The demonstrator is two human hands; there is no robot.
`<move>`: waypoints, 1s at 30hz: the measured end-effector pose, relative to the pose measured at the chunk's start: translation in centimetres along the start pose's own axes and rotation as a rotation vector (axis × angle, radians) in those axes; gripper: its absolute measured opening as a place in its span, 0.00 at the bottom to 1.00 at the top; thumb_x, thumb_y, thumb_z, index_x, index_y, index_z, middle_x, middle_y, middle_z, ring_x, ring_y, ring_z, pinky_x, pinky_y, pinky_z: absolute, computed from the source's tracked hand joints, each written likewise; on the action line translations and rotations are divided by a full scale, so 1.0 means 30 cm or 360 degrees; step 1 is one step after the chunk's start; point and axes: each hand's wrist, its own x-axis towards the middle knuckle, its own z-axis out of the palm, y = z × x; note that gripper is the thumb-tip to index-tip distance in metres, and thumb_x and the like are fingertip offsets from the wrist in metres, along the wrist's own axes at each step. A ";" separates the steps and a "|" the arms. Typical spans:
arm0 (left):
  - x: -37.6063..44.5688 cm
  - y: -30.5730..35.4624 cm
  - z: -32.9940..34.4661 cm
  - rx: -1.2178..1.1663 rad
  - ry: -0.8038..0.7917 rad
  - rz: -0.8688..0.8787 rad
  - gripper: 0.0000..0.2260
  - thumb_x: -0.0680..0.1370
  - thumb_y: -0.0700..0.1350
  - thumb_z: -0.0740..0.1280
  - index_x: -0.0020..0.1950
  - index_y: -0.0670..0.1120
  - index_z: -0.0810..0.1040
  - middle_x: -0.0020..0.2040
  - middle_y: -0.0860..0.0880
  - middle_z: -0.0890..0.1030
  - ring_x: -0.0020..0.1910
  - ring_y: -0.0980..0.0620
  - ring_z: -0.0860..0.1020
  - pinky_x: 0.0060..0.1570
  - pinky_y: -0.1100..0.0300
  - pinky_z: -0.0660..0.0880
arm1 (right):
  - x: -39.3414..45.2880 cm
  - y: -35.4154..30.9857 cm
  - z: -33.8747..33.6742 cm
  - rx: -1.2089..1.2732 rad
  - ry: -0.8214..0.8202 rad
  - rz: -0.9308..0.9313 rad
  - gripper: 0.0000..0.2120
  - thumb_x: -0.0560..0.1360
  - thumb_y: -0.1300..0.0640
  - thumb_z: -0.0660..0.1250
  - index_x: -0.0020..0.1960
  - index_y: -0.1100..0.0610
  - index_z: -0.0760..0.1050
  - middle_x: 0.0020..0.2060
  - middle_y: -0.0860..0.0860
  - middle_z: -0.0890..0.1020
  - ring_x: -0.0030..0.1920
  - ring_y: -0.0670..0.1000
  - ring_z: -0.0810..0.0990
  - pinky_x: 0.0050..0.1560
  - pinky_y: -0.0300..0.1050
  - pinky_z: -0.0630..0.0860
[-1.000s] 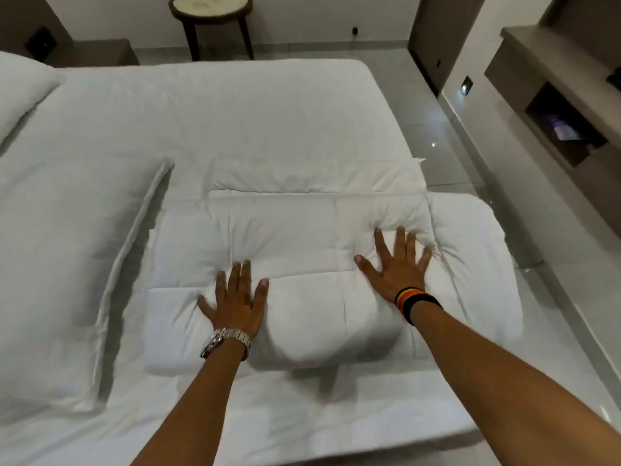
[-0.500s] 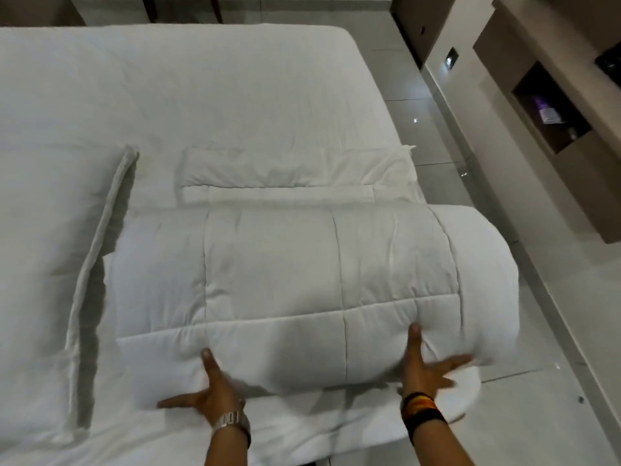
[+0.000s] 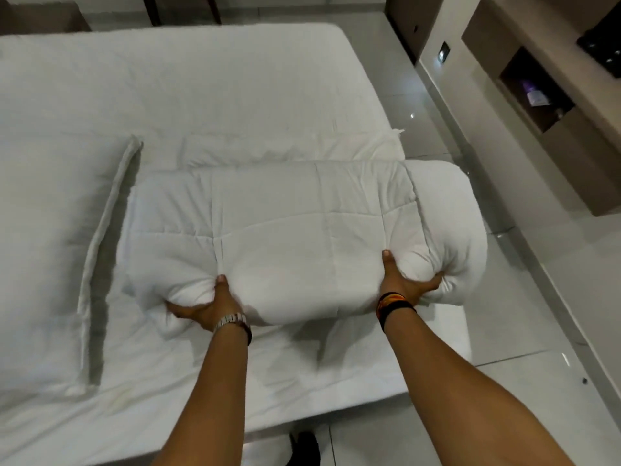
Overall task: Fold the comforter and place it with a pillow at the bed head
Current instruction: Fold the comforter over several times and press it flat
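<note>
The white quilted comforter (image 3: 295, 230) is a thick folded bundle near the bed's right side, its near edge raised off the sheet. My left hand (image 3: 208, 306), with a metal watch, grips the near left part, thumb on top and fingers underneath. My right hand (image 3: 401, 284), with a dark and orange wristband, grips the near right part the same way. A large white pillow (image 3: 50, 237) lies flat just left of the bundle. Behind the bundle lies a flat white piece of bedding (image 3: 289, 148); I cannot tell what it is.
The white-sheeted bed (image 3: 201, 79) stretches away from me. Glossy tiled floor (image 3: 524, 348) runs along its right side. A brown wall unit (image 3: 544, 102) with an open niche stands at the right. Table legs show at the top. A dark shoe (image 3: 302, 445) is by the near edge.
My hands went from pressing flat on top of the comforter to sliding under its near edge, and now they grip it and lift that edge off the sheet.
</note>
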 end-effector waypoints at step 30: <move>-0.112 0.084 -0.122 0.2157 -0.0222 0.1792 0.37 0.79 0.74 0.44 0.83 0.57 0.60 0.84 0.44 0.58 0.82 0.34 0.42 0.73 0.26 0.36 | 0.026 -0.195 -0.103 -0.2219 -0.0984 -0.2465 0.46 0.73 0.18 0.48 0.84 0.38 0.45 0.85 0.54 0.46 0.84 0.60 0.43 0.72 0.81 0.37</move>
